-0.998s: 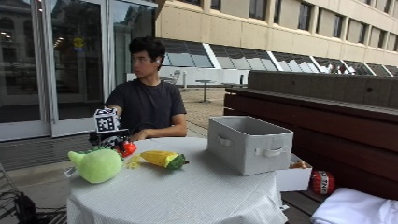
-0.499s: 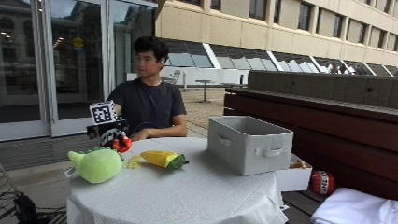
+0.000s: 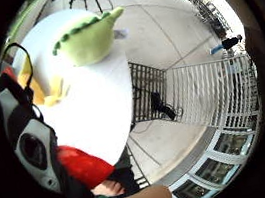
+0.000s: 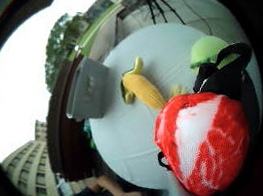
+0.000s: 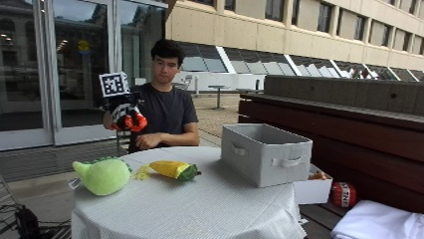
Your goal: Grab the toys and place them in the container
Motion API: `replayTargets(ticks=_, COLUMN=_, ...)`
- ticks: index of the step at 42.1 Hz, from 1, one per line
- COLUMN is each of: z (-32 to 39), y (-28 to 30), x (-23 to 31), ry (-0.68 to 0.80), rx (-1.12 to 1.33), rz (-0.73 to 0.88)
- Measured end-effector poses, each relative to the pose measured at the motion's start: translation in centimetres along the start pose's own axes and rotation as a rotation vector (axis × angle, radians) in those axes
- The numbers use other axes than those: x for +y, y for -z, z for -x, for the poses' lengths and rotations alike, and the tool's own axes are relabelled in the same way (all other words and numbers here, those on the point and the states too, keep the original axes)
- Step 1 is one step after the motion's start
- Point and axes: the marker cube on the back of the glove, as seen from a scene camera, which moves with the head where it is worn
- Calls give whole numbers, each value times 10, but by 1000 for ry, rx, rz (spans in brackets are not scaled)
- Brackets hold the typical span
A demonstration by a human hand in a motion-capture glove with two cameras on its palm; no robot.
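My gloved right hand (image 5: 126,113) is raised well above the table's far left side, gripping a red and white mesh toy (image 5: 136,122). That red toy (image 4: 203,140) fills much of the thumb side palm view and shows at the palm (image 3: 82,165) in the little finger side view. A green plush toy (image 5: 103,175) lies on the table's left side, with a yellow corn toy (image 5: 171,169) beside it. The grey fabric container (image 5: 265,152) stands on the table's right side, open at the top. The bare left hand (image 5: 147,142) rests at the table's far edge.
The round table (image 5: 199,209) has a white cloth. A dark wooden bench (image 5: 344,129) runs behind the container. A white box (image 5: 315,188) and a red object (image 5: 343,194) sit beside the table at the right. A metal grate (image 3: 197,93) lies on the pavement.
My right hand has risen from just above the table's left side to chest height, carrying the red toy with it. The green plush and corn stay put.
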Motion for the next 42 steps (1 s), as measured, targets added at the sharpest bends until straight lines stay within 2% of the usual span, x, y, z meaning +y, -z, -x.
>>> replayTargets(ticks=5, z=41, y=32, x=-25, ry=-45, rx=13, rz=-113)
replayTargets(ticks=12, z=107, y=71, x=-64, ry=29, rx=14, rz=-248)
replayTargets(ticks=20, z=204, y=98, x=-87, ry=104, rx=10, rz=-248)
replayTargets(ticks=27, z=296, y=105, x=-100, ry=182, rx=92, rz=-292)
replayTargets(ticks=35, z=397, y=103, x=-86, ry=250, rx=92, rz=-356)
replayTargets(ticks=42, z=463, y=83, x=-78, ry=304, rx=89, rz=-331)
